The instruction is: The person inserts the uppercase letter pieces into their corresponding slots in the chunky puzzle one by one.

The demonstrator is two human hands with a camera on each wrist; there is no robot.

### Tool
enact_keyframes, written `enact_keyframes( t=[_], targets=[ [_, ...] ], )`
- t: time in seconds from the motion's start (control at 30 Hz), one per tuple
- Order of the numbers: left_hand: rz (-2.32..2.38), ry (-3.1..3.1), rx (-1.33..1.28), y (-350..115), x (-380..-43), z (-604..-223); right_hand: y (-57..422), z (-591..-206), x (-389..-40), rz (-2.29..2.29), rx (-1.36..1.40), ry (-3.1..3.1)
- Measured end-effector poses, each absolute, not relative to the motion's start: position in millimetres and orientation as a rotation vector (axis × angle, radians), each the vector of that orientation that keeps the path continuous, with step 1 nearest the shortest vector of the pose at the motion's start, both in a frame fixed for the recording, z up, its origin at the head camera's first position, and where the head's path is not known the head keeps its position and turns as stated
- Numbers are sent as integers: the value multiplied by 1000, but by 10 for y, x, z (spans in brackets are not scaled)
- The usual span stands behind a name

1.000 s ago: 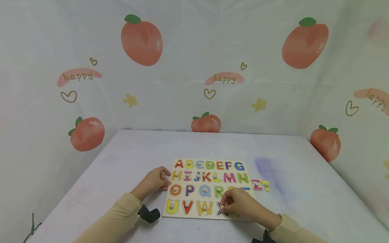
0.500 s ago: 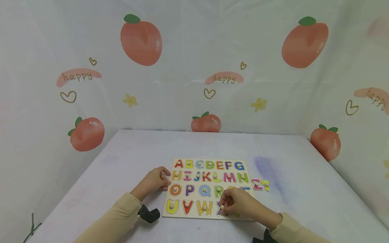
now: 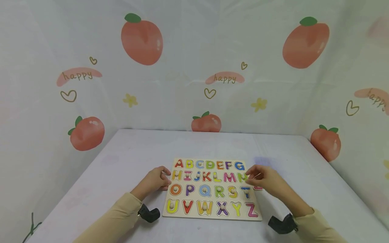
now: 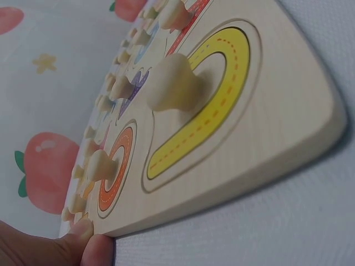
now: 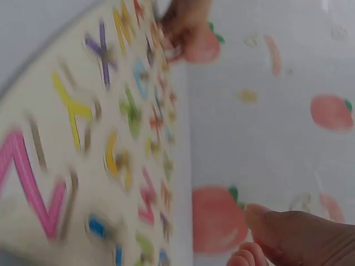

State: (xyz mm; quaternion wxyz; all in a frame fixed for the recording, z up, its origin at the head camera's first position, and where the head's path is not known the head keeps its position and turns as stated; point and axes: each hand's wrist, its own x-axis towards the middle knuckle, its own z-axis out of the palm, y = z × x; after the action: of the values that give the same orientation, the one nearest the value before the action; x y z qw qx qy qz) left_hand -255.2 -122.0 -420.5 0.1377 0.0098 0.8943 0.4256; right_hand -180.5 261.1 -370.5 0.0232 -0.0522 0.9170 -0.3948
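Note:
A wooden alphabet puzzle board (image 3: 209,217) lies on the table, most of its letters in place with round knobs. My left hand (image 3: 154,180) rests against its left edge beside H and O, fingertips touching the rim. My right hand (image 3: 268,180) is over the board's right edge near N, fingers loosely bent and nothing seen between them. Under it, part of a loose pink Z piece (image 3: 258,188) shows; the loose Y beside it is hidden by the hand. The purple X piece (image 3: 222,208) sits in the bottom row. Right of it, the Y slot (image 3: 236,208) and Z slot (image 3: 252,210) show coloured bases without knobs.
The white table (image 3: 152,145) has a bluish smudge (image 3: 263,161) behind the right hand. A fruit-patterned cloth (image 3: 182,67) hangs behind and at both sides. Black wrist devices, such as the left one (image 3: 149,214), stick out near the sleeves.
My right hand has let go of the X piece's knob and moved up and right to the loose pieces, uncovering the board's lower right. The left hand has stayed put.

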Motion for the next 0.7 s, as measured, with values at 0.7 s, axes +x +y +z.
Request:
enact_keyframes(
  t=[0.7],
  targets=[
    [1214,2598,16,-1205,-2514,-4167,3304,-4054,-1947,-1007,46,2862]
  ],
)
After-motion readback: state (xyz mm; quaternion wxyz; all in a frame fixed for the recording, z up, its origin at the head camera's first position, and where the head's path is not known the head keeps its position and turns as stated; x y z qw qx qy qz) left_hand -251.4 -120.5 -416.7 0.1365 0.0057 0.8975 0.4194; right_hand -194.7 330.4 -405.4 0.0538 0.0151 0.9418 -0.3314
